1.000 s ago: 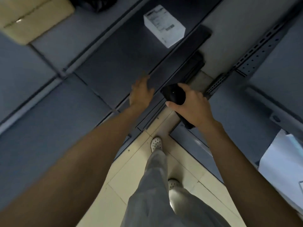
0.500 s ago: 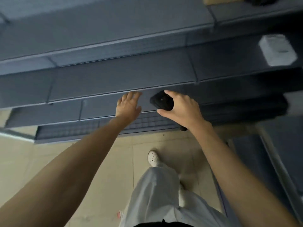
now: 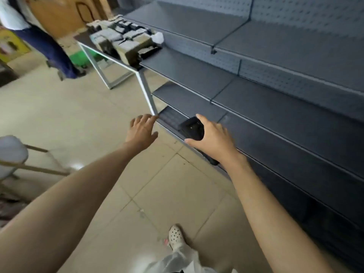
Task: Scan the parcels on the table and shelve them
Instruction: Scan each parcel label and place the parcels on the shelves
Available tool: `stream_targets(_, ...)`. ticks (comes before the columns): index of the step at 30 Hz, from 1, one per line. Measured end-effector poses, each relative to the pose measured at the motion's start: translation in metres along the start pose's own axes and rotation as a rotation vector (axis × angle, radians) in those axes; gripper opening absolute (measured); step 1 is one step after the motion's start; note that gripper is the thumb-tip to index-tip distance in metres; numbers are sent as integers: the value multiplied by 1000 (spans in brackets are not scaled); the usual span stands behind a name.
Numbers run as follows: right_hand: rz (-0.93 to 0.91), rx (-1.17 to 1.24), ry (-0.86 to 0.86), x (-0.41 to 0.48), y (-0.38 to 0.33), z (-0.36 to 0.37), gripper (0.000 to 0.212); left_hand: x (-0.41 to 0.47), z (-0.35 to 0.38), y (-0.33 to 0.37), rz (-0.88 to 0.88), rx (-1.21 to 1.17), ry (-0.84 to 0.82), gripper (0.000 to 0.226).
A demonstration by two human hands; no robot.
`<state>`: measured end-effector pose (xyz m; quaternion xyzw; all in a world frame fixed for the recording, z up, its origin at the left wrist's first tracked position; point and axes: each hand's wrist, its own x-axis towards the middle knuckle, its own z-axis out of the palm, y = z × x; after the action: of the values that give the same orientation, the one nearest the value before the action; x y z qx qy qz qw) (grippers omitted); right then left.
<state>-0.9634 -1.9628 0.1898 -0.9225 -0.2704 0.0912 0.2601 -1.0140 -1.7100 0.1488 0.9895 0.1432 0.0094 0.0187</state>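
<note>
we held both bare arms stretched out ahead of us, the left forearm coming in from the lower left and the right forearm from the lower right. our left hand (image 3: 141, 131) lay palm down in the air, fingers straight and slightly spread, holding nothing. our right hand (image 3: 213, 141), near it but apart from it, gripped a black scanner (image 3: 192, 129) from above, the thumb along its near side and the index finger curled over its far edge.
</note>
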Motion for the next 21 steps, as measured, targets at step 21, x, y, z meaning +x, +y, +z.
stream_targets(21,-369,-12,-237,338,-291,194,75,94,-1,-420,-490,-63,15,56)
